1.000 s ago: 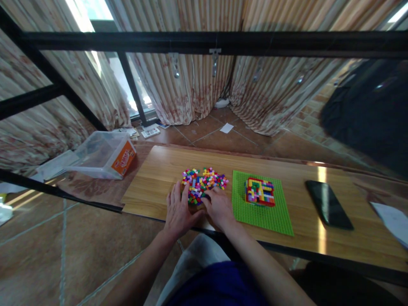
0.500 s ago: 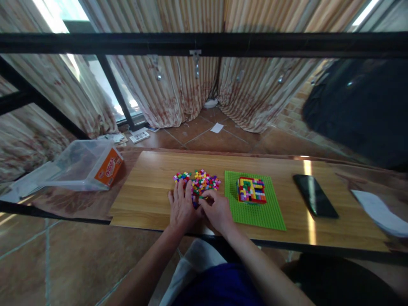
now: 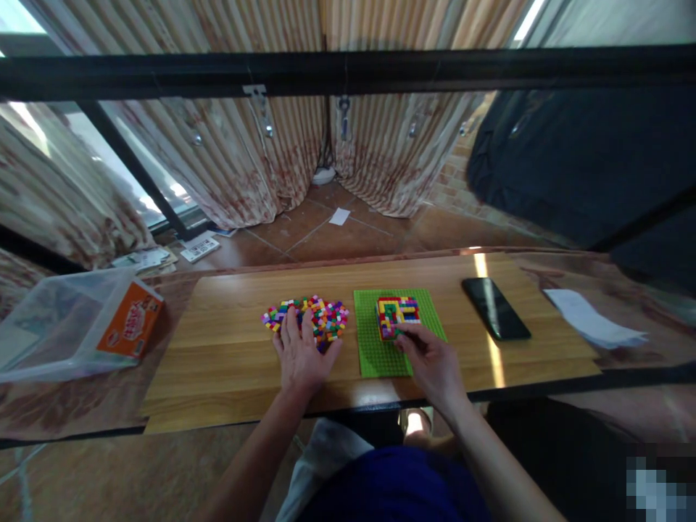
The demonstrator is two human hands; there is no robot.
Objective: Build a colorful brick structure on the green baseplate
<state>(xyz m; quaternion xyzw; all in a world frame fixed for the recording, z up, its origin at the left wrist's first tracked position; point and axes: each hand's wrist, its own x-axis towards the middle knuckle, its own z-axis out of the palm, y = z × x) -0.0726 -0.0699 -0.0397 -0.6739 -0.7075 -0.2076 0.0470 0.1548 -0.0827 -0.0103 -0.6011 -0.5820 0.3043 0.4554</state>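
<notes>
A heap of small multicoloured toy bricks [image 3: 326, 313] lies on the wooden tabletop. My left hand [image 3: 303, 359] rests over the heap's near side, fingers spread, holding nothing that I can see. To the right is a green studded baseplate [image 3: 375, 357]. On it stands a low block structure [image 3: 405, 303] of red, yellow, blue and other bricks, with gaps in its top. My right hand [image 3: 435, 362] is at the structure's near edge, thumb and forefinger pinched on a small brick [image 3: 399, 334] that looks green. The fingers partly hide the structure's front right corner.
A black phone [image 3: 496, 309] and white paper [image 3: 592, 319] lie right of the baseplate. A clear plastic bin [image 3: 59, 319] with an orange label stands at the left. A dark frame bar [image 3: 304, 75] crosses beyond the table, before striped curtains [image 3: 261, 159].
My right hand has moved from the brick heap to the structure on the baseplate. The left hand stays at the heap, fingers more spread. The view has shifted right.
</notes>
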